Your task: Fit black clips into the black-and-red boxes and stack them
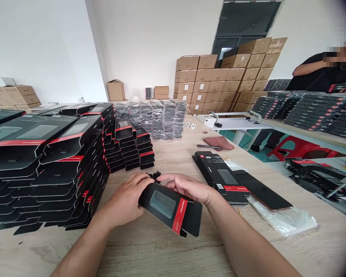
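Observation:
A small black cardboard box (pixel 163 204) with a clear window and a red band is tilted above the table. Its near end is open, with a black flap (pixel 193 219) sticking out. My left hand (pixel 129 200) grips the box's far left end, thumb along the side. My right hand (pixel 187 186) curls at the box's far edge, index finger stretched toward the left fingertips; its other fingers are partly hidden behind the box. Just beyond the fingertips lies a small heap of black pieces (pixel 154 176), too small to name.
High stacks of open black boxes (pixel 72 130) stand at left. Flat folded boxes (pixel 219 173) lie at right beside a clear plastic bag (pixel 288 219). Behind are a brown cloth (pixel 219 143), a black pen (pixel 209 146), plastic-wrapped stacks (pixel 164 119) and cartons (pixel 210 84). A person (pixel 320 73) is at far right.

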Action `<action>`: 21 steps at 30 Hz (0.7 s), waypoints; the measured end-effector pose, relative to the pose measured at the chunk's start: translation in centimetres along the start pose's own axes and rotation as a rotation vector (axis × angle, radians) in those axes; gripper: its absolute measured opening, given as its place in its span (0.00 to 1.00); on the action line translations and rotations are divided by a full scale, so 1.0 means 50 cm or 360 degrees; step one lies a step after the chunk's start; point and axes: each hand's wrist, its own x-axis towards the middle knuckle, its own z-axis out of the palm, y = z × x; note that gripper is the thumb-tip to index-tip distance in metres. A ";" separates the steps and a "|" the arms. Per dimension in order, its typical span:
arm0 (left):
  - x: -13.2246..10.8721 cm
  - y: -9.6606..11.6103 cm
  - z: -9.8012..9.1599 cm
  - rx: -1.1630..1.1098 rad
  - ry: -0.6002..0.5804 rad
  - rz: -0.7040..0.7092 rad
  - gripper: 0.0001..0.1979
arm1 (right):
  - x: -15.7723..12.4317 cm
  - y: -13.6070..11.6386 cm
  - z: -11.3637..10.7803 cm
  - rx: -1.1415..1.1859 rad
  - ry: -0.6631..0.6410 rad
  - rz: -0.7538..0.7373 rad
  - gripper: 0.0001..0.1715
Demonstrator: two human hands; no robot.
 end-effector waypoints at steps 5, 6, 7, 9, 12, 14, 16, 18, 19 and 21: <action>0.008 -0.022 0.026 0.0077 0.0176 -0.0044 0.43 | 0.001 -0.008 -0.002 -0.0244 0.0074 0.0052 0.33; 0.010 -0.025 0.029 0.0116 0.0260 -0.0080 0.46 | -0.001 -0.007 -0.008 -0.0196 0.0159 0.0048 0.32; 0.013 -0.027 0.032 0.0157 0.0353 -0.0119 0.48 | -0.004 -0.007 -0.015 -0.0121 0.0271 0.0029 0.30; 0.018 -0.031 0.034 0.0218 0.0517 -0.0181 0.50 | -0.008 -0.010 -0.033 0.0059 0.0573 -0.0040 0.27; 0.022 -0.035 0.038 0.0224 0.0554 -0.0166 0.46 | 0.014 -0.030 -0.067 0.0241 0.1056 -0.0140 0.25; 0.022 -0.039 0.044 0.0188 0.0461 -0.0117 0.43 | 0.061 -0.059 -0.092 0.0229 0.1262 -0.0188 0.24; 0.022 -0.045 0.052 0.0146 0.0396 -0.0099 0.41 | 0.136 -0.098 -0.113 0.0041 0.1358 -0.0201 0.21; 0.020 -0.052 0.060 0.0116 0.0356 -0.0092 0.40 | 0.224 -0.142 -0.126 -0.0298 0.1367 -0.0160 0.17; 0.019 -0.056 0.064 0.0104 0.0342 -0.0090 0.39 | 0.266 -0.163 -0.130 -0.0397 0.1357 -0.0130 0.17; 0.017 -0.064 0.069 0.0091 0.0316 -0.0092 0.38 | 0.332 -0.199 -0.135 -0.0564 0.1330 -0.0048 0.18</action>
